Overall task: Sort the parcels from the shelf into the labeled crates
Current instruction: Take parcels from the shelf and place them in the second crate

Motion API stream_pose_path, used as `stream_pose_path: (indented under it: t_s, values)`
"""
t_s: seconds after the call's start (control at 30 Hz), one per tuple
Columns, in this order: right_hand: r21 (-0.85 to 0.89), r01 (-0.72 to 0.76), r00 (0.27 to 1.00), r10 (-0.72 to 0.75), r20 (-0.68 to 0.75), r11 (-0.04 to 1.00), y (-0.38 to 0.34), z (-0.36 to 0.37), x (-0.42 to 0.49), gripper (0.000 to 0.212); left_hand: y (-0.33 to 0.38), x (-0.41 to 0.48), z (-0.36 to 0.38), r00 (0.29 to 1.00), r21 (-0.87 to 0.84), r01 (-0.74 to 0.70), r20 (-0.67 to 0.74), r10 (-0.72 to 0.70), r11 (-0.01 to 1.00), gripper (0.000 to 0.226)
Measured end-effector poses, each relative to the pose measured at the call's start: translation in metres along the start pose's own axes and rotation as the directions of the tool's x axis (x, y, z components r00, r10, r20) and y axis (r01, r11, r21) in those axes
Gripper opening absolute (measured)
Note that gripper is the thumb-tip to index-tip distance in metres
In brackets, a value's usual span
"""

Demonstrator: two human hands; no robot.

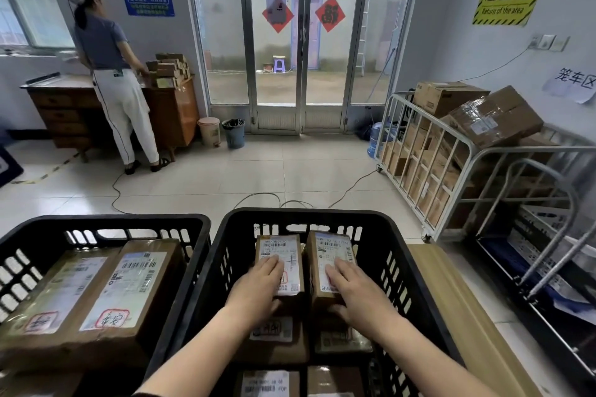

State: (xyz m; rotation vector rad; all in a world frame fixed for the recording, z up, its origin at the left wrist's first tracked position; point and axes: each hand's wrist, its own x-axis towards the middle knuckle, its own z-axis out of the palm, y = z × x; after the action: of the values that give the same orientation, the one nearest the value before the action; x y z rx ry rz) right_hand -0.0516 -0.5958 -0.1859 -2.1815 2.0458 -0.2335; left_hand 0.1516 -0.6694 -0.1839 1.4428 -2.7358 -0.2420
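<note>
Both bare forearms extend forward from the lower edge of view, roughly parallel. Left hand (pixel 258 284): palm down, fingers (pixel 274 264) together and flat, thumb curled below on the near side. Right hand (pixel 353 292): palm down, fingers (pixel 338 271) extended and slightly spread, thumb tucked low on the near side. The hands are apart, not touching.

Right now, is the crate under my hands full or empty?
Partly full: the right crate holds several parcels, and its slotted walls rise above them.
</note>
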Motion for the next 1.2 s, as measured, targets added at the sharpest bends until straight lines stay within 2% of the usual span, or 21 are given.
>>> stream_pose_path:
  t_s: [0.27,0.53,0.73,1.2]
  values:
    - [-0.047,0.063,0.997,-0.065,-0.04,0.997,0.005,0.009,0.007,0.073,-0.004,0.005,0.009,0.999,0.012,-0.028,-0.03,0.029,1.0,0.074]
    - [-0.008,0.011,1.0,-0.011,0.007,1.0,-0.006,0.004,0.003,0.07,0.001,0.0,0.005,1.0,0.041,-0.01,0.004,0.01,0.999,0.075]
    - [-0.044,-0.057,0.996,0.06,0.073,0.997,-0.015,-0.004,-0.002,0.072,0.012,-0.007,-0.006,0.996,0.113,0.019,0.083,-0.028,0.993,0.086]
    - [-0.029,-0.051,0.999,0.051,0.013,0.998,-0.026,-0.027,-0.037,0.075,0.029,-0.05,-0.031,1.0,0.089,-0.012,0.003,0.012,0.996,0.081]
